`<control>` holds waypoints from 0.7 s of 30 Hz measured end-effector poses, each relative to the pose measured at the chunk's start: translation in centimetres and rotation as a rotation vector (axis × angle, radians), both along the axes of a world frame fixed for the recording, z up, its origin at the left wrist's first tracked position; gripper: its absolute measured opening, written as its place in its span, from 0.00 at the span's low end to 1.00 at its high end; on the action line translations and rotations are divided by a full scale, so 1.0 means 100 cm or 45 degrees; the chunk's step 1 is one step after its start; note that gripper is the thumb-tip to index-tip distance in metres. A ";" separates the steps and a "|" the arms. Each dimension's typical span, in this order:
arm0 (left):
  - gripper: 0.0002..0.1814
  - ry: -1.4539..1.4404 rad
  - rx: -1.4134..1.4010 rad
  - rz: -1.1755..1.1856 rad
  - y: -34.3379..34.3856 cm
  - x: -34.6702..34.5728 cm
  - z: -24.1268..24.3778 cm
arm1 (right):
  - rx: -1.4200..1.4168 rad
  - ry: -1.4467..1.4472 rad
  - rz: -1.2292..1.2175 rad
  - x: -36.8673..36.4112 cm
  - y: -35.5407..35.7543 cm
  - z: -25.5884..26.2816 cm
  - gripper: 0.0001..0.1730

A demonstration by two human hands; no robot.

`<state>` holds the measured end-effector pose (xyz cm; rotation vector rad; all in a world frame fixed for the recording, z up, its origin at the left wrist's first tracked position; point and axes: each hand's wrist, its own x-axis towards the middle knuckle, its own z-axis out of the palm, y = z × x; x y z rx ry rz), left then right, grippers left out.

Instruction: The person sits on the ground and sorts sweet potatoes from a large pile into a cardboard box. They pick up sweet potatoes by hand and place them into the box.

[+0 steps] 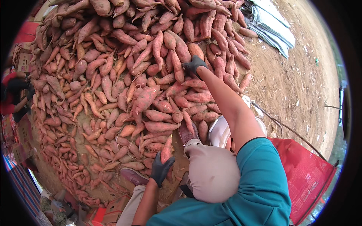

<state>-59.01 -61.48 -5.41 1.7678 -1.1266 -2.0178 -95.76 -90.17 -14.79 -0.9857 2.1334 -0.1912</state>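
Note:
My left hand (162, 168), in a dark glove, grips a reddish sweet potato (167, 150) in front of my bent knees. Its tip points away from me. Farther out, my right hand (195, 65), gloved too, rests on the big heap of sweet potatoes (124, 36). An orange-toned sweet potato (195, 50) lies just beyond its fingers. The palm faces down, so whether it grips anything is hidden. Between the hands lie several long sweet potatoes, with a thick lumpy sweet potato (146, 99) on top. Smaller roots (70, 166) spread over the ground at left.
My shoes (133, 176) stand among the roots. Beside my right knee is a white container (220, 130); red mesh material (302, 172) lies behind it. Folded white sacks (270, 24) sit at upper right on bare soil. Another person's gloved hands (29, 91) and cardboard boxes (24, 130) are at left.

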 end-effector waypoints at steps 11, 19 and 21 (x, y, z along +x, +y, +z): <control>0.24 0.253 0.052 0.373 0.021 0.025 0.049 | -0.458 -1.619 -0.630 0.015 0.123 0.065 0.16; 0.24 0.363 -0.195 0.530 0.060 0.045 0.104 | -0.482 -2.344 -0.253 0.069 0.181 0.210 0.25; 0.26 0.395 -0.191 0.547 0.067 0.053 0.118 | -0.357 -2.229 -0.340 0.086 0.166 0.235 0.27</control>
